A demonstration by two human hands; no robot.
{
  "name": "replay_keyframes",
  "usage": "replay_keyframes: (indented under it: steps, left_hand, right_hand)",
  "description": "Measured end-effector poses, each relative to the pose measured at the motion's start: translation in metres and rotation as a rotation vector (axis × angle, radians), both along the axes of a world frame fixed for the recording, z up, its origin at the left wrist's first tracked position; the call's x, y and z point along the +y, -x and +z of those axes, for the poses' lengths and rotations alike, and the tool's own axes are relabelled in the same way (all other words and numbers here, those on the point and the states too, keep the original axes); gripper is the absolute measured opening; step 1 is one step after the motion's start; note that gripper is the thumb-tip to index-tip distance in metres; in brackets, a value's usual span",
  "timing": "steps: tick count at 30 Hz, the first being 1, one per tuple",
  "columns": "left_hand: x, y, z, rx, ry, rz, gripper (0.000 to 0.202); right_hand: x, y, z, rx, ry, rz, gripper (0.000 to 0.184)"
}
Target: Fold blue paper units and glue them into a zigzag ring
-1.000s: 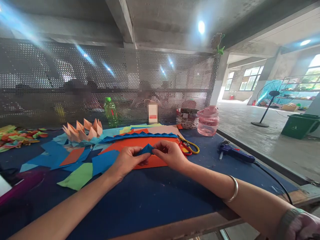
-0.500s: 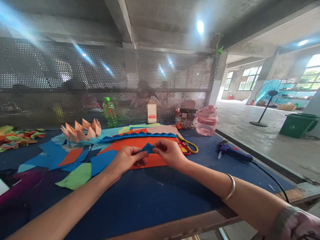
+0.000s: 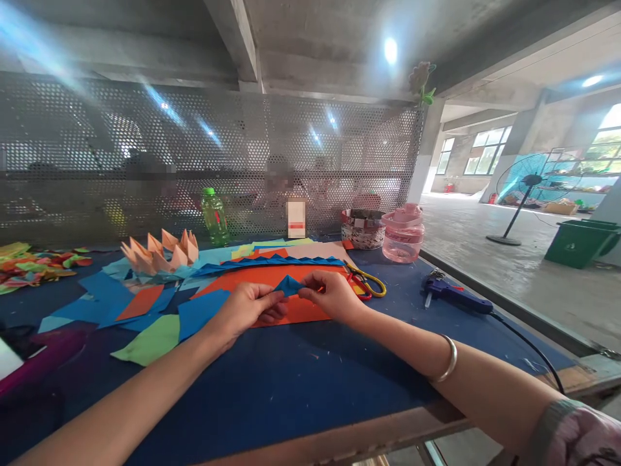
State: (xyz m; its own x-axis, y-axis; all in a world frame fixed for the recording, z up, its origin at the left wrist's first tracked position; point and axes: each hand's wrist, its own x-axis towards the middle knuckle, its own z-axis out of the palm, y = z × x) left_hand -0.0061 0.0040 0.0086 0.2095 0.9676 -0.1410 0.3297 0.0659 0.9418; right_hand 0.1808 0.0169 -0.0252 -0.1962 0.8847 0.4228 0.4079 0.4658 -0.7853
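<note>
Between my two hands is a small folded piece of blue paper [image 3: 289, 285], its peak pointing up. My left hand [image 3: 252, 304] pinches its left corner with thumb and fingers. On the other corner, my right hand [image 3: 332, 293] closes thumb and forefinger. Under and behind the hands lies an orange paper sheet [image 3: 242, 281]. Along its far side runs a row of folded blue paper points [image 3: 272, 261]. Scissors [image 3: 371, 283] with yellow and red handles lie just beyond my right hand.
A peach folded-paper crown [image 3: 160, 254] stands among blue sheets [image 3: 104, 298] at left. A green bottle [image 3: 215, 217], a round basket [image 3: 363, 230] and a pink jug [image 3: 402, 236] line the back. A corded glue gun [image 3: 456, 294] lies right. A perforated screen [image 3: 194, 142] rises behind.
Both hands keep their pinch on the blue paper, which now looks slightly wider and more exposed between the fingers. The whole view has shifted a little; nothing on the table has visibly moved.
</note>
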Motion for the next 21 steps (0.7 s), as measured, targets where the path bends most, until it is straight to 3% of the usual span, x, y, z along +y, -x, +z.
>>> replay_keyframes:
  steps: [9, 21]
  left_hand:
    - [0.0048, 0.0031, 0.0011, 0.124, -0.267, 0.058, 0.028]
    - [0.0073, 0.0058, -0.005, 0.113, -0.274, -0.036, 0.032]
  right_hand:
    - [0.0007, -0.0023, 0.0037, 0.069, 0.064, -0.024, 0.011]
    - [0.0071, -0.0056, 0.0005, 0.107, 0.087, 0.002, 0.01]
